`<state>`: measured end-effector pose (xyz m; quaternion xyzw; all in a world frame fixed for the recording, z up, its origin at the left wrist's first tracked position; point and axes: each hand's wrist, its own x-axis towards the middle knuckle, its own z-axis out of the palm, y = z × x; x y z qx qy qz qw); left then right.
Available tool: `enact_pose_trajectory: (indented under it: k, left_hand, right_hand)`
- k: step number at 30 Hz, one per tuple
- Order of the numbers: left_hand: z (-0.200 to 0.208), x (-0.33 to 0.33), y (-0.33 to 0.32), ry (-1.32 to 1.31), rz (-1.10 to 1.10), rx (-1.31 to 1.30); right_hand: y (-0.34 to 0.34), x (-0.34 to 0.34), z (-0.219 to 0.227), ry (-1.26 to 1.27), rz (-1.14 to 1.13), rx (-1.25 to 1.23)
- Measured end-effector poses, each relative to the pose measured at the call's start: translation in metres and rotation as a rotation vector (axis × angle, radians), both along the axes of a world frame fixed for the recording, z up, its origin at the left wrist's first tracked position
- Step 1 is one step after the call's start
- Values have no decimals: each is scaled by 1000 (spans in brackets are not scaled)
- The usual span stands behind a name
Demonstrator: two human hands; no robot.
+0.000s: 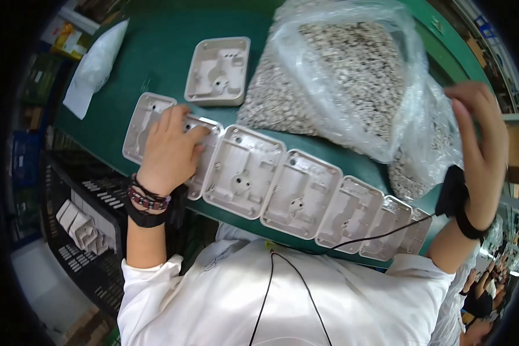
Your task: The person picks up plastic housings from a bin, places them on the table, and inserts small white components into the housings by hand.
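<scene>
Now, L hand [170,150]: fingers spread over 2nd housing [199,176] from L; can't tell if gripping;
R hand [484,124]: raised just R of clear bag [305,66]; thumb & fingers curved; can't tell if pinching anything;
Row: 7 grey housings along near table edge, incl. that 2nd; 8th housing [213,66] sits apart, behind;
Bag: heaped w/ small pale pcs [352,63];
Table [161,40]: green; white packet [98,66] far L

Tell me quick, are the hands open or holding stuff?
Left hand: loosely open over a light-grey casing.
Right hand: open beside the clear plastic bag, nothing seen in its grip.
</scene>
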<state>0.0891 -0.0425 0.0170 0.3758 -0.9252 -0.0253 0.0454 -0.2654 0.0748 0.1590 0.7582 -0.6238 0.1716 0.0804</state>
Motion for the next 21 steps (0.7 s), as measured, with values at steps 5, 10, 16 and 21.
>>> enact_pose_trajectory:
  k: [5, 10, 16, 21]
  left_hand:
    - [-1, 8, -3, -65, -30, -29]
    - [1, -3, -4, -45, -45, -5]
    - [23, -11, 14, 209, 14, 26]
    - [28, -24, 36, 535, 80, 155]
  right_hand:
    - [-41, -9, -55, -53, 60, 129]
    - [-84, -14, -92, 32, 40, 156]
    - [-94, -35, -85, -63, 108, 172]
    - [-96, -30, -106, 2, 330, 191]
